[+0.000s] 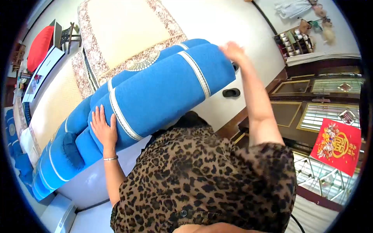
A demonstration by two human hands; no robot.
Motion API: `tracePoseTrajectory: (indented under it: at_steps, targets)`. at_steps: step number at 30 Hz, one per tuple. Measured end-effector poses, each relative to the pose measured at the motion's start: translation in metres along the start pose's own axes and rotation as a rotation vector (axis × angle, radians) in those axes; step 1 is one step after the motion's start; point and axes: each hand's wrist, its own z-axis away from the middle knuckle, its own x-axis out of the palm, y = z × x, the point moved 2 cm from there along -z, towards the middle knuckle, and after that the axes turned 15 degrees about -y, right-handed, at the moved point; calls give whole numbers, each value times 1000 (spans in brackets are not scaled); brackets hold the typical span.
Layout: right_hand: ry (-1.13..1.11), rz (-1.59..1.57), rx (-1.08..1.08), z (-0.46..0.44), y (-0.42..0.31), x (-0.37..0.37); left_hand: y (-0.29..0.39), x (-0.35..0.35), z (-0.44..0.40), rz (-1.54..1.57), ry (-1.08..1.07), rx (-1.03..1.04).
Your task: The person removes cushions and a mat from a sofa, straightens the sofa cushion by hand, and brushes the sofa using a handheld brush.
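A blue sofa [155, 85] with white patterned trim bands stretches diagonally in front of me, its padded back or arm nearest. My left hand [104, 128] lies flat on the blue fabric beside one trim band, fingers spread, a bracelet at the wrist. At the far right end of the blue padding is my right hand [234, 52], which is blurred; whether its fingers grip the fabric edge cannot be made out. A dark blue gathered cushion [69, 151] rests farther along the sofa.
A beige rug [128, 31] with a floral border spreads beyond the sofa. Dark slippers [231, 93] lie on the floor by its right end. A shoe rack [295, 42] and a door with a red poster [336, 145] stand right; a red cushion [40, 48] shows at upper left.
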Motion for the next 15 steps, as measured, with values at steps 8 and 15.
tracePoseTrajectory:
  at_steps: [8,15]
  targets:
    - [-123,34,-1026,-38,-28,33,176,-43,-41,115,143,145]
    - [-405,-281,-644,-188,37,-15,230,17,-73,60,8,68]
